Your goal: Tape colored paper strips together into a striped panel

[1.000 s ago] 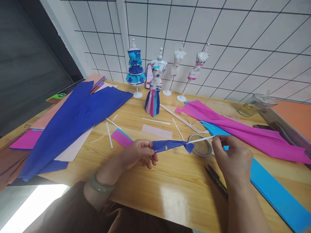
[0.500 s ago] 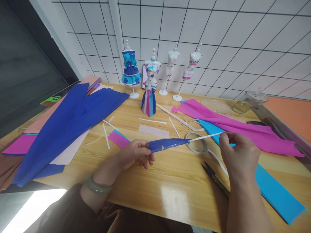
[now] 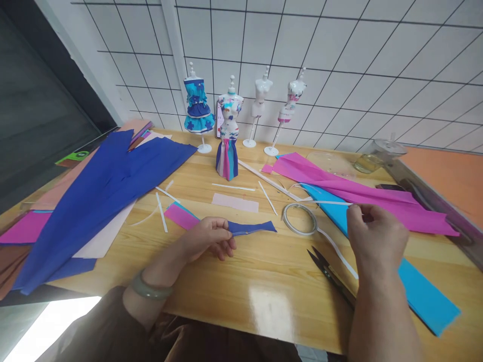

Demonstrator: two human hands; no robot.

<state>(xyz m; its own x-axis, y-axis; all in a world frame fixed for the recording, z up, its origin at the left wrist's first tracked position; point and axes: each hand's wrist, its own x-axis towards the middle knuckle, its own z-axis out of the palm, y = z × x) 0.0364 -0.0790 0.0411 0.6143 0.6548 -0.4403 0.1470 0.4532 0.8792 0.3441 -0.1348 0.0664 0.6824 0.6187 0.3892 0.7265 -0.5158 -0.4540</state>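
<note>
Between the thumb and fingers of my left hand [image 3: 211,236] is a narrow piece of blue crepe paper [image 3: 252,228], its free end pointing right above the table. My right hand [image 3: 373,231] pinches one end of a thin white backing strip [image 3: 328,202], which stretches leftward, apart from the blue piece. A roll of tape [image 3: 301,219] lies flat between my hands, its loose tail running toward my right wrist. Black scissors [image 3: 332,276] rest with blades slightly apart, partly hidden by my right forearm.
Large blue crepe paper [image 3: 113,191] covers the left side. Pink crepe paper [image 3: 354,191] and blue folded paper [image 3: 426,296] lie at right. Several small mannequins stand at the back, one in a striped skirt [image 3: 227,160]. A glass container [image 3: 372,158] stands back right. White strips lie mid-table.
The white strip has come off the blue crepe piece and now hangs from my right hand alone. The blue piece, formerly pulled taut, has slackened. The view has shifted slightly.
</note>
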